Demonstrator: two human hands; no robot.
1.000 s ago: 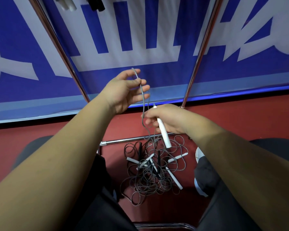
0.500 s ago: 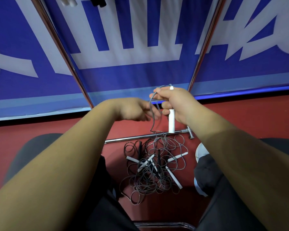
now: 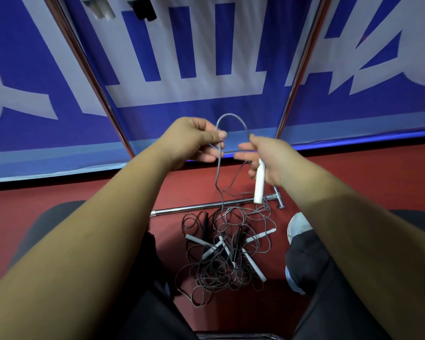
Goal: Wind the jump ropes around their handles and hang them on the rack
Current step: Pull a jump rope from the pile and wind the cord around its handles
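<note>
My right hand point(image 3: 263, 157) grips a white jump rope handle point(image 3: 259, 186) that points down. Its grey rope point(image 3: 231, 117) arches up between my hands. My left hand point(image 3: 194, 141) pinches that rope between thumb and forefinger, and the rope hangs from there down to the floor. A tangled pile of jump ropes point(image 3: 227, 251) with white and black handles lies on the red floor between my knees. Two wound ropes, one with white handles point(image 3: 100, 8) and one with black handles point(image 3: 141, 9), hang at the top edge of the view.
The chrome rack has two slanted uprights point(image 3: 93, 77) point(image 3: 297, 69) and a floor bar point(image 3: 206, 207) just beyond the pile. A blue and white banner point(image 3: 182, 57) stands behind it. My shoe point(image 3: 297, 227) is right of the pile.
My hands have moved apart, the left one to the left, drawing the rope into an arch between them. The right hand has dropped slightly with the handle.
</note>
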